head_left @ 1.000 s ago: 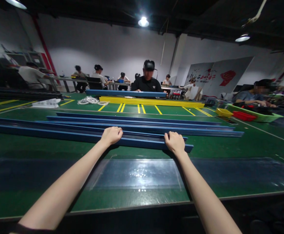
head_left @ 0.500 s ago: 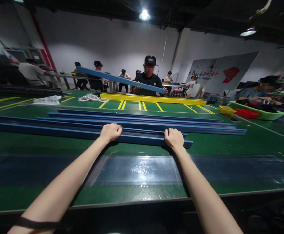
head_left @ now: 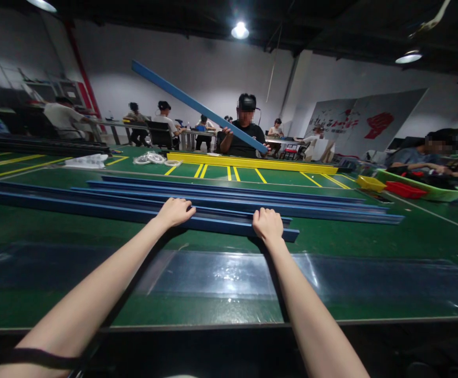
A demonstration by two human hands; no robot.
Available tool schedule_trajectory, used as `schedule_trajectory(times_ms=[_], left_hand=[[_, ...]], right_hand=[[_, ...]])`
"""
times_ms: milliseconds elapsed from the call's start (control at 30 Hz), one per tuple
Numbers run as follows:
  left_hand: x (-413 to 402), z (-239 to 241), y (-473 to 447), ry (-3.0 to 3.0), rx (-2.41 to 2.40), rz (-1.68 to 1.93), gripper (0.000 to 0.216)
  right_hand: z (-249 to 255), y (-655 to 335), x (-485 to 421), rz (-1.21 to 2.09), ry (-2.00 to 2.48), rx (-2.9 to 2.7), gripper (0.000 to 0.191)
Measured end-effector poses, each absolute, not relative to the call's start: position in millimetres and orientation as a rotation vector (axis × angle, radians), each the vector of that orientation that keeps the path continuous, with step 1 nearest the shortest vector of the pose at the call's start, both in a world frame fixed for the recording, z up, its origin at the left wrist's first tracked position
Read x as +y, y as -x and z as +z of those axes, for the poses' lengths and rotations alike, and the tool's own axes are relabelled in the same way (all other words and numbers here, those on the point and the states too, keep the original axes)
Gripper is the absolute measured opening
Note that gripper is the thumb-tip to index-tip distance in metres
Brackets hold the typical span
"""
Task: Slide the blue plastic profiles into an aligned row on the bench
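Observation:
A long blue channel-shaped profile (head_left: 221, 224) lies across the green table, running from the left edge of view to just beyond my right hand. My left hand (head_left: 176, 211) is closed over it, fingers curled across its far side. Nearer the profile's right end, my right hand (head_left: 268, 224) grips it the same way. Right behind it lie several more blue profiles (head_left: 331, 210), roughly parallel. Between my forearms and beyond them stretches a flat, shiny clear plastic strip (head_left: 229, 273) on the near part of the table.
Across the table a person (head_left: 248, 126) holds up another blue profile (head_left: 189, 102), tilted. A yellow profile (head_left: 252, 163) lies before that person. Coiled white tubing (head_left: 150, 158) is at back left. A green tray (head_left: 445, 193), red bin (head_left: 405, 190) and yellow bin (head_left: 370, 183) stand at right.
Both my hands and the near profile have shifted left relative to the profiles behind. The person opposite has raised the left end of their profile, so it slants more steeply.

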State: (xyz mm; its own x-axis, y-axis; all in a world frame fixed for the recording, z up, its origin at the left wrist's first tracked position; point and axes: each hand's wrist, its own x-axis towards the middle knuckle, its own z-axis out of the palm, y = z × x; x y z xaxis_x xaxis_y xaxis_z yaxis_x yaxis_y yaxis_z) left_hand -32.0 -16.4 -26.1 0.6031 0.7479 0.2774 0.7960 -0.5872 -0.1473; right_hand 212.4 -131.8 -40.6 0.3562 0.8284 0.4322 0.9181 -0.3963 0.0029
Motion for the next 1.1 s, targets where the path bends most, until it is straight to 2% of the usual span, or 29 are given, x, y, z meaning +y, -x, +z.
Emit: schedule_trajectory(times_ms=[167,433,633,833,967,1100], left_hand=[[-36.5,-33.6,-1.3,2.662,-1.105,-0.404,0.04],[-48.0,-48.8,-13.0,2.621,-1.106,-0.635,0.037],[-67.4,-24.8,-1.7,2.717,-0.873,-0.81,0.029],[-96.5,-2.7,0.9,3.178,-0.907,-0.415,0.038],[-98.4,-11.7,-2.0,3.401,-0.964,-0.063,0.039],[-91.2,-24.5,-3.1,3.504,-0.9,0.186,0.049]], right_hand=[[-42.5,-203.4,-127.1,-0.541,2.324,-1.616,0.043],[-37.5,-209.9,-136.1,-0.449,2.303,-1.759,0.046],[-35.6,-206.5,-140.2,-0.481,2.164,-1.872,0.04],[-44.1,-208.2,-140.5,-0.467,2.073,-1.881,0.036],[-48.0,-211.6,-139.7,-0.466,2.044,-1.878,0.036],[-49.1,-211.6,-139.1,-0.477,2.035,-1.879,0.036]])
